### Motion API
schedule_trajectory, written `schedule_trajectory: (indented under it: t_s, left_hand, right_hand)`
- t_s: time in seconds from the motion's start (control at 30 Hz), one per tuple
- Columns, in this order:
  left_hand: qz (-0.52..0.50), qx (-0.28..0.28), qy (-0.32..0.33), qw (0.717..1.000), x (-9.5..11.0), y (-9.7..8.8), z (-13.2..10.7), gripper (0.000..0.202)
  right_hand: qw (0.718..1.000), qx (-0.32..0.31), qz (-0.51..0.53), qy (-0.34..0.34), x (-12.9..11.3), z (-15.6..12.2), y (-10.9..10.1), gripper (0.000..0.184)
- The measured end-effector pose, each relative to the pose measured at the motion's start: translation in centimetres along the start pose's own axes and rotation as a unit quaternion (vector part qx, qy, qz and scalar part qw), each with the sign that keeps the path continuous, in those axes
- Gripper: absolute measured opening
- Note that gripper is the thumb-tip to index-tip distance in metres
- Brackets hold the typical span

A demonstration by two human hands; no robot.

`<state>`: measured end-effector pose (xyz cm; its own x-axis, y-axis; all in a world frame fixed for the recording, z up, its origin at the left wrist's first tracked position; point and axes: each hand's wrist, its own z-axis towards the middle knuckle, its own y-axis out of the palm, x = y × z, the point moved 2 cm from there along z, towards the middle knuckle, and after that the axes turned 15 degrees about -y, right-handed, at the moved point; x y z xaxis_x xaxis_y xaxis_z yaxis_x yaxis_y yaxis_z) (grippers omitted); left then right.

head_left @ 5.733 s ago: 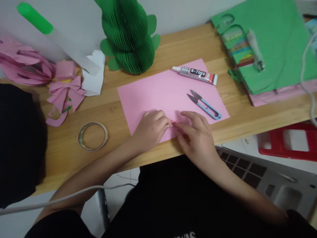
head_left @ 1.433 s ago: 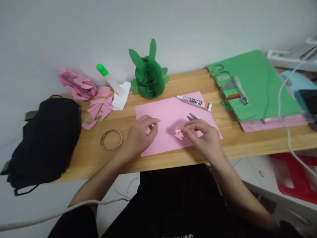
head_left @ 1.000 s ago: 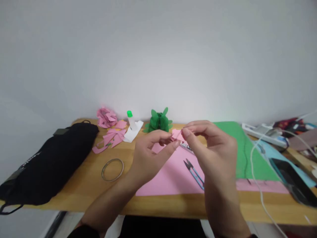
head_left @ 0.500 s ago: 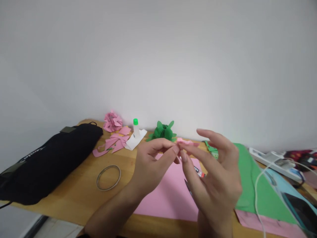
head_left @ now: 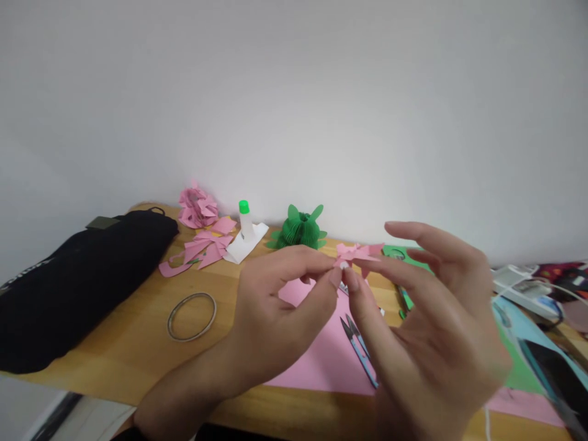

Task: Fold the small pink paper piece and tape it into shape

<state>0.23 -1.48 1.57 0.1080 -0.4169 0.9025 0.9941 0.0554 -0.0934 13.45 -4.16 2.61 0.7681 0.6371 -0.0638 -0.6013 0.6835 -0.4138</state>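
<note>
Both hands are raised in front of me over the wooden desk (head_left: 128, 318). My left hand (head_left: 280, 306) pinches a small folded pink paper flower (head_left: 356, 254) between thumb and fingers. My right hand (head_left: 432, 324) pinches the same flower from the other side with thumb and forefinger, its other fingers spread out above. Below the hands lies a pink paper sheet (head_left: 321, 355) with small blue thread snips (head_left: 358, 346) on it.
A black bag (head_left: 68, 275) lies at the left. A tape ring (head_left: 192, 316), pink paper scraps (head_left: 199, 248), a green-capped glue bottle (head_left: 245, 219) and a green honeycomb paper figure (head_left: 299, 228) stand toward the wall. Green paper, cables and a dark device (head_left: 551, 361) fill the right.
My hands lifted the pink flower off the sheet and brought it closer to my face. My view tilted up from the desk toward the wall.
</note>
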Motion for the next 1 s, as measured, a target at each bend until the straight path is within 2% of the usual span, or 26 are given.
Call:
schedule_trajectory:
  t_s: [0.4,0.63,1.0]
  left_hand:
    - [0.067,0.044,0.072,0.994,0.14,0.07,-0.09,0.015]
    - [0.087,0.048,0.064,0.993,0.08,0.07,0.01,0.018]
    - [0.062,0.018,0.044,0.997,0.26,0.12,0.18,0.022]
  right_hand:
    - [1.000,-0.013,-0.011,-0.009,0.23,0.00,-0.04,0.022]
    - [1.000,-0.001,-0.010,-0.003,0.43,-0.07,0.20,0.020]
    - [1.000,-0.002,-0.009,0.000,0.37,-0.07,0.07,0.021]
